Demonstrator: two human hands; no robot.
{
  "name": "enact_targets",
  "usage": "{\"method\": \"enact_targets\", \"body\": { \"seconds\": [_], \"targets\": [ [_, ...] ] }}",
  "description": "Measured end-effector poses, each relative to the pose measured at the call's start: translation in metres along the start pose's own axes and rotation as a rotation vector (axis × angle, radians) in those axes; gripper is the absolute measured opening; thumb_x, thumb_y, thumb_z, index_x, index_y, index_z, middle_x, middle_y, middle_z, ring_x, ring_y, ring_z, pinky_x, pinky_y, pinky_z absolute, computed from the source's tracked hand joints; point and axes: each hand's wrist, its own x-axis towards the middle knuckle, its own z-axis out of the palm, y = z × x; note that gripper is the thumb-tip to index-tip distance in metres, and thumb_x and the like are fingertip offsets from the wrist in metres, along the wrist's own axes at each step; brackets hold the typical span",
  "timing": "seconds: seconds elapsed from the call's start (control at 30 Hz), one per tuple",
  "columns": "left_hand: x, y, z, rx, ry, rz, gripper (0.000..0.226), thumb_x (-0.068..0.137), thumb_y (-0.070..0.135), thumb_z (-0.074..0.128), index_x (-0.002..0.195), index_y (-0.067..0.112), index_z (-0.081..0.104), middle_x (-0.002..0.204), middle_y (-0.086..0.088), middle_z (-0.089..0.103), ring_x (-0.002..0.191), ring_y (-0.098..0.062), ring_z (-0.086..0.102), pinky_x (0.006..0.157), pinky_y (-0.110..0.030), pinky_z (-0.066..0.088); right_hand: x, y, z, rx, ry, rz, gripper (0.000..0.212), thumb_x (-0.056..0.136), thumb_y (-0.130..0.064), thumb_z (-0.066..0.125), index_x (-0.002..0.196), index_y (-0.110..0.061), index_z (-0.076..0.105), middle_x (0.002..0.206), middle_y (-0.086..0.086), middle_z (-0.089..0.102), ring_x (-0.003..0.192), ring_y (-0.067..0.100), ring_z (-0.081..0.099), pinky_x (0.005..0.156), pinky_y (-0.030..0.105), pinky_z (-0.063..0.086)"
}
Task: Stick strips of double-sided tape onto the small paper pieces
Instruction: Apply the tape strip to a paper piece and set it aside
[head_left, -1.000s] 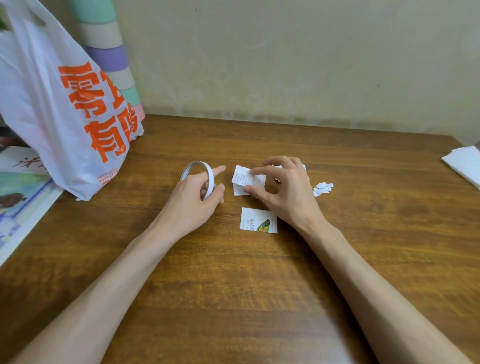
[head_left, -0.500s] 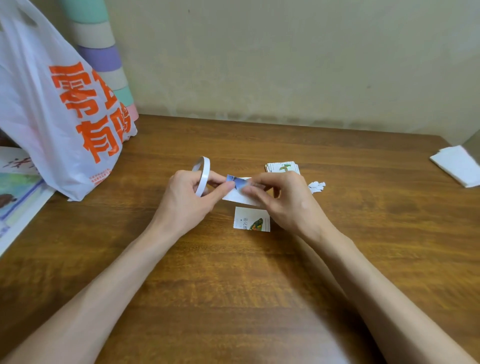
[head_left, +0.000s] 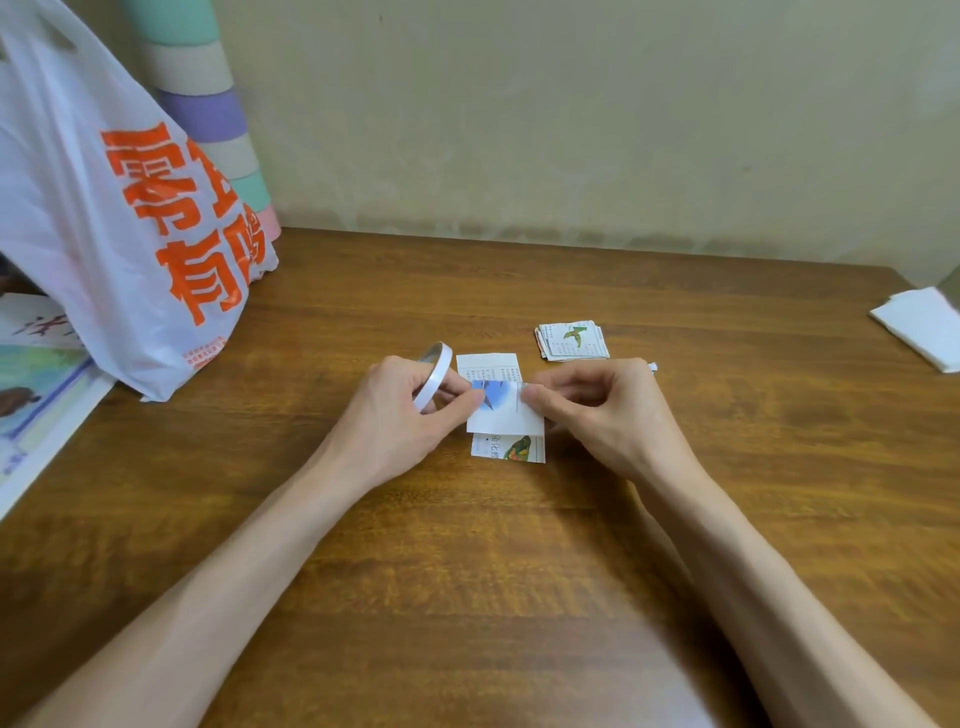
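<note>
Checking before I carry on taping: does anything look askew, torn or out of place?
Nothing serious. The stack of paper pieces is slightly fanned, not squared, and a small white scrap lies loose beyond the right hand.

seeming to be a home: working at a brown wood-grain table (head_left: 519, 597) against a stained beige wall (head_left: 571, 130), sharing it with a white plastic shopping bag lettered in orange (head_left: 104, 234), a pastel-banded tube (head_left: 202, 114) and colourful printed sheets (head_left: 36, 384).

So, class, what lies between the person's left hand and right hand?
In the head view, a small paper piece with a blue picture fills the gap. The right hand pinches one edge; the left hand, holding the tape roll, touches the other.
</note>
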Motion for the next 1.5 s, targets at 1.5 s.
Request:
{"method": "enact_targets", "body": {
  "seconds": [1.5],
  "targets": [
    [0.003,-0.003,-0.004,0.195,-0.078,-0.035,0.024,0.085,0.027,0.086,0.106,0.035,0.078,0.083,0.026,0.076,0.064,-0.005,0.072,0.083,-0.029,0.062,0.005,0.006,0.005,-0.218,-0.052,0.121,0.014,0.087,-0.034,0.085,0.082,-0.024,0.076,0.065,-0.005,0.075,0.066,0.023,0.075,0.062,0.027,0.058]
  ]
}}
